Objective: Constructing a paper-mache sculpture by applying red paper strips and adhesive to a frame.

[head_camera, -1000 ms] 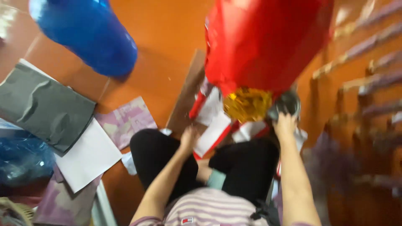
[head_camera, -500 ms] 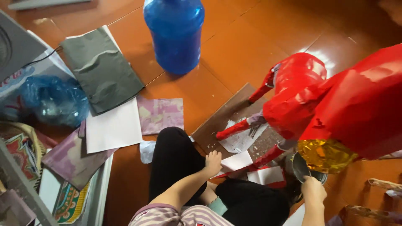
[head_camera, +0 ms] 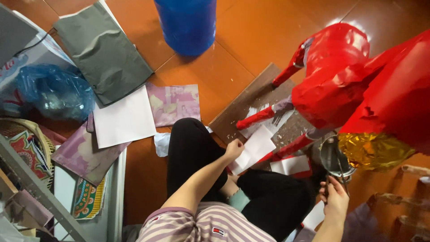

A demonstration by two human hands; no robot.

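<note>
I sit cross-legged on an orange floor before a large red paper-covered figure point(head_camera: 354, 76) with thin red legs and a gold foil patch point(head_camera: 371, 150). My left hand point(head_camera: 234, 149) pinches the edge of a white paper sheet point(head_camera: 256, 145), which lies against one red leg point(head_camera: 260, 117) on a brown board point(head_camera: 251, 101). My right hand point(head_camera: 335, 201) is closed around a thin handle that reaches up to a small round metal bowl point(head_camera: 332, 157) under the gold foil.
A blue water jug point(head_camera: 188, 22) stands at the top. Grey, white and pink paper sheets point(head_camera: 125, 116) lie to the left, beside a blue plastic bag point(head_camera: 53, 92), a patterned basket point(head_camera: 24, 148) and a metal rack point(head_camera: 40, 192). Wooden rungs show at right point(head_camera: 403, 197).
The view has swung from the red figure overhead down toward the floor and settled. My left hand stays at the white sheet, and my right hand has dropped slightly below the metal bowl.
</note>
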